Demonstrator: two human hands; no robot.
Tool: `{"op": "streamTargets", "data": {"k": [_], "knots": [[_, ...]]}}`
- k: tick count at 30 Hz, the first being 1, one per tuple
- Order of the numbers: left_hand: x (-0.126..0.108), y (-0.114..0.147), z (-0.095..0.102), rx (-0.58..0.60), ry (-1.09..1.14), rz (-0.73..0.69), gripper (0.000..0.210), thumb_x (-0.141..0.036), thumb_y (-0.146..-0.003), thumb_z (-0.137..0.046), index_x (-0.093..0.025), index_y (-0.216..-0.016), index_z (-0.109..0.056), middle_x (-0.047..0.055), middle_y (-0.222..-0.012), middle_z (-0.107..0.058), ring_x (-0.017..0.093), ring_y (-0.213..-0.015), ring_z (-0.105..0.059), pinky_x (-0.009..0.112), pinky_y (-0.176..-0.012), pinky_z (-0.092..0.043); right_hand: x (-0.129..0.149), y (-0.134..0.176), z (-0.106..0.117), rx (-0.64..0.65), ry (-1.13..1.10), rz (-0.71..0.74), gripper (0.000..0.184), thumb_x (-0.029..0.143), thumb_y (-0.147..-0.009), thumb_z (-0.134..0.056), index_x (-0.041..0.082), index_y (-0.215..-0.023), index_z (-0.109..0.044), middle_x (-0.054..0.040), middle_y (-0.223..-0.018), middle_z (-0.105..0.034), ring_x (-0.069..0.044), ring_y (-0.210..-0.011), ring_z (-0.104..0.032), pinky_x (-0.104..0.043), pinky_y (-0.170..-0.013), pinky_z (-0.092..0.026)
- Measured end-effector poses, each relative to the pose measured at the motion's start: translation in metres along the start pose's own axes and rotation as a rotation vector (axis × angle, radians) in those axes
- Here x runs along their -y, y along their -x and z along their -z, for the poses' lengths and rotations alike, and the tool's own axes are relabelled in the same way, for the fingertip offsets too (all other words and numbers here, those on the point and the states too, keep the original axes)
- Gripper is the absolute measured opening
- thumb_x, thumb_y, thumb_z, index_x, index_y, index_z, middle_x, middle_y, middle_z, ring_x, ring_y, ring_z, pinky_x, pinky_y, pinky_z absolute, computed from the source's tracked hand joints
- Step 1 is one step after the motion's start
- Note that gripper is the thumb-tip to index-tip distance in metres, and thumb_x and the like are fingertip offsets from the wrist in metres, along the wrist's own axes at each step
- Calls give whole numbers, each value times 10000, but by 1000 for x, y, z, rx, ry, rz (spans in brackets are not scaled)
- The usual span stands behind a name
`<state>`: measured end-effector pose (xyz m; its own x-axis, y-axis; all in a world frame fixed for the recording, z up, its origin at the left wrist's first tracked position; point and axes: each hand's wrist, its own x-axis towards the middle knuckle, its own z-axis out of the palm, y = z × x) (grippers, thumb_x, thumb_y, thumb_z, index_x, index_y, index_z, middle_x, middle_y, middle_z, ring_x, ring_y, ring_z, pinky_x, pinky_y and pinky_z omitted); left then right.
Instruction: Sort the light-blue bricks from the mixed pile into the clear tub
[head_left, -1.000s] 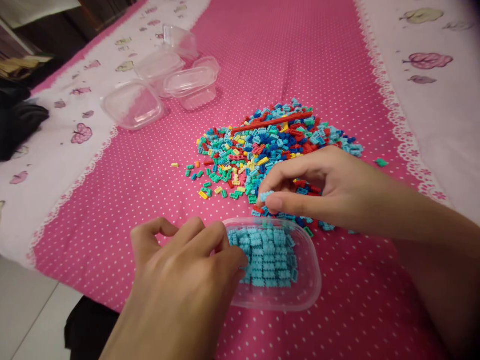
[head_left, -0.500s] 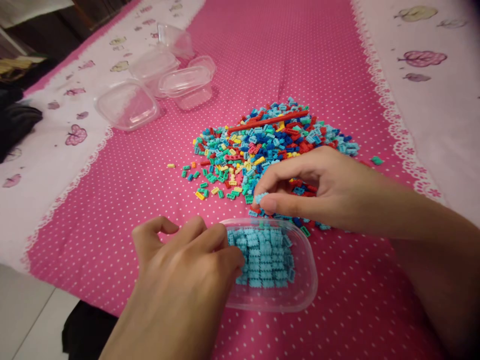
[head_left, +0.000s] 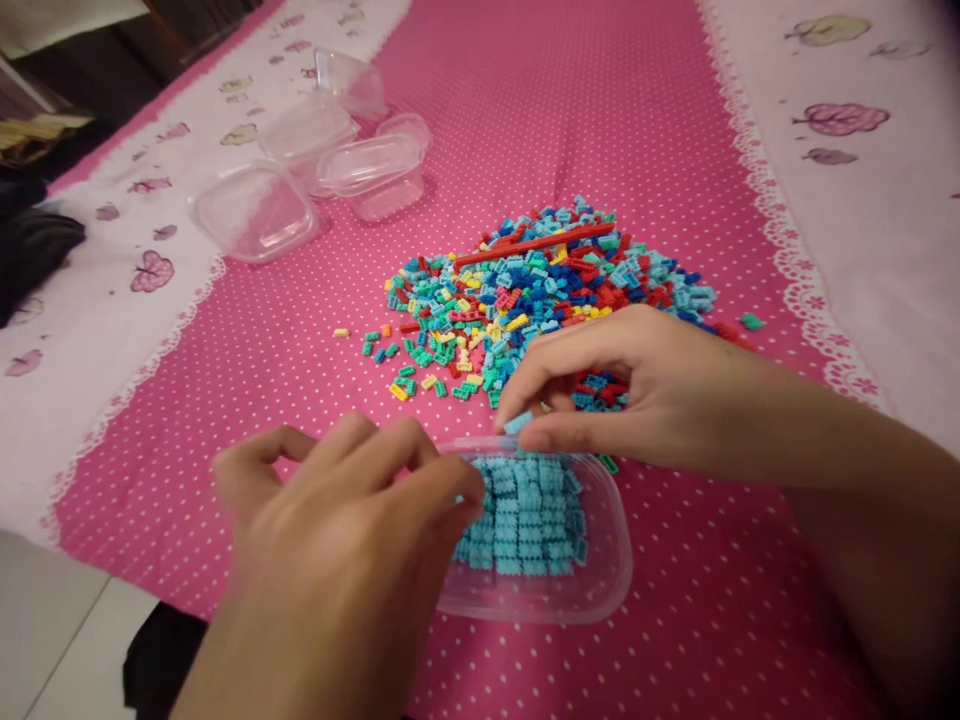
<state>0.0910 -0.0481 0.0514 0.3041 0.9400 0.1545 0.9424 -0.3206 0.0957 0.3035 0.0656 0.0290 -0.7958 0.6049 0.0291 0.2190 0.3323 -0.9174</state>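
Observation:
A light blue building brick (head_left: 518,422) is pinched between the thumb and index finger of my right hand (head_left: 615,385), just above the far rim of a clear plastic container (head_left: 611,590). Inside the container, light blue bricks (head_left: 525,515) lie packed in neat rows. My left hand (head_left: 345,520) is over the container's left side, its index finger and thumb drawn together; what they hold, if anything, is hidden. Beyond my right hand spreads a pile of mixed bricks (head_left: 517,290) in blue, red, green and yellow, partly covered by that hand.
Several clear containers (head_left: 255,215) stand at the back left on the pink dotted tablecloth (head_left: 525,110). A long red stick (head_left: 536,245) lies across the brick pile. Dark cloth (head_left: 34,240) is at the left edge.
My right hand has come slightly nearer with the light blue brick, from the pile's edge to the container's rim. My left hand has lifted a little and shifted left.

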Motion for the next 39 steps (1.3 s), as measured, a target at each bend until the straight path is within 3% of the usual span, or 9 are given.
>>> {"op": "streamTargets", "data": {"k": [3, 6, 11, 15, 22, 26, 31, 35, 39], "knots": [[-8, -4, 6, -120, 54, 142, 118, -354, -1000, -588, -348, -914, -668, -46, -886, -729, 227, -819, -599, 437, -797, -277, 3, -1, -2, 35, -14, 28, 121, 335, -924, -724, 233, -909, -786, 35, -862, -754, -114, -809, -671, -237, -729, -483], [-14, -7, 9, -141, 77, 92, 38, -397, -996, -627, -364, -1002, -645, -69, -960, -748, 214, -859, -623, 437, -843, -322, 4, -1, -5, 39, -44, 22, 158, 357, -941, -702, 238, -884, -786, 34, -837, -742, -116, -791, -665, -241, -706, -472], [-16, -9, 9, -189, 56, 44, 27, -335, -992, -634, -344, -970, -646, -84, -895, -757, 187, -804, -625, 418, -841, -347, 3, -1, -8, 19, -77, 37, 209, 413, -935, -716, 227, -864, -780, 31, -800, -725, -114, -759, -646, -231, -664, -443], [-12, -1, 7, -150, 99, 101, 69, -338, -972, -640, -353, -911, -668, -104, -855, -762, 183, -761, -638, 430, -838, -323, 1, -2, -6, 24, -49, 64, 190, 399, -926, -734, 221, -879, -783, 26, -859, -752, -118, -812, -663, -228, -713, -455], [7, 14, -3, 72, 35, 0, 125, -283, -891, -657, -390, -921, -715, -115, -818, -773, 186, -753, -663, 433, -749, -301, 2, -1, -3, -50, 70, 4, 197, 366, -963, -674, 207, -881, -758, 15, -896, -763, -130, -823, -673, -251, -728, -458], [10, 15, -6, 112, 71, 7, 152, -311, -895, -624, -385, -934, -750, -77, -796, -759, 186, -729, -632, 415, -658, -343, 2, -2, -4, -53, 112, 12, 198, 344, -981, -650, 199, -884, -743, 17, -888, -761, -125, -818, -673, -246, -730, -459], [9, 18, -10, 164, 95, 33, 182, -313, -919, -589, -352, -935, -766, -33, -797, -749, 205, -756, -617, 416, -731, -419, 1, -2, -4, -79, 148, 33, 194, 325, -990, -641, 201, -873, -734, 40, -881, -760, -108, -809, -672, -231, -712, -457], [8, 22, -13, 170, 76, 44, 192, -322, -927, -580, -319, -938, -772, -5, -818, -751, 211, -764, -604, 393, -718, -376, 0, -2, -5, -101, 165, 44, 165, 275, -981, -653, 203, -855, -734, 53, -855, -756, -99, -785, -671, -223, -687, -454], [10, 22, -13, 168, 47, 10, 181, -297, -906, -622, -371, -998, -759, -39, -867, -766, 216, -782, -601, 377, -671, -291, 1, -2, -7, -104, 173, 53, 153, 265, -977, -658, 207, -859, -734, 63, -851, -754, -92, -780, -673, -216, -684, -461]]}}
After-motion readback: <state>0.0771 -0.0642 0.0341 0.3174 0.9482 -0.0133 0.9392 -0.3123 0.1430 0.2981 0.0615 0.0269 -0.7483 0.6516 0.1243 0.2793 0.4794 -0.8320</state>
